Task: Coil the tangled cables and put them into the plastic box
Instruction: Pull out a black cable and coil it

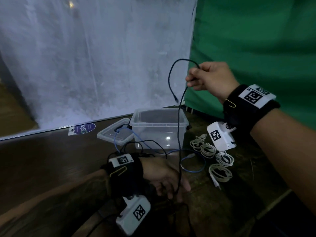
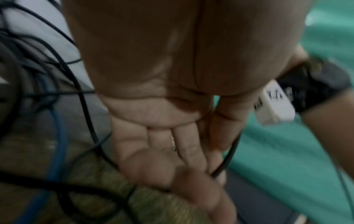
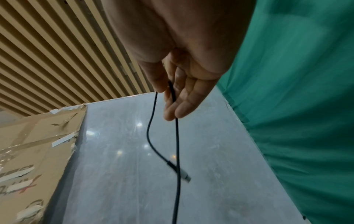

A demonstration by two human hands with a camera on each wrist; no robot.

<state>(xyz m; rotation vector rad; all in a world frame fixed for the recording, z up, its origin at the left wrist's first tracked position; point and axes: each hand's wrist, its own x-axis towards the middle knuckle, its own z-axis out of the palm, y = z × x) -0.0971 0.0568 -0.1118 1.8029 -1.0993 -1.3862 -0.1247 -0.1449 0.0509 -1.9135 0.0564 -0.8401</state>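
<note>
Low over the wooden table (image 1: 51,168), the person's left hand (image 1: 164,177) hangs with fingers loosely extended, a black cable (image 1: 178,134) running taut past them; whether they grip it cannot be told, the wrist view being blurred. From there the cable climbs to the raised right hand (image 1: 210,77), which pinches it between thumb and fingers, a loop arching above and the plug end (image 1: 176,100) dangling free over the plastic box (image 1: 171,130). That clear box stands open at the table's back edge with no cable inside. Its lid (image 1: 111,134) lies just beside it on the left, with a blue cable (image 1: 193,170) trailing across it and curling into a loop in front of the box. More black cable (image 1: 147,142) sprawls between box and left wrist. Three coiled white cables (image 1: 220,171) lie right of the box. A purple sticker (image 1: 83,129) near the white backdrop (image 1: 85,65) carries writing too small to read surely. Green cloth (image 1: 256,40) hangs at right.
</note>
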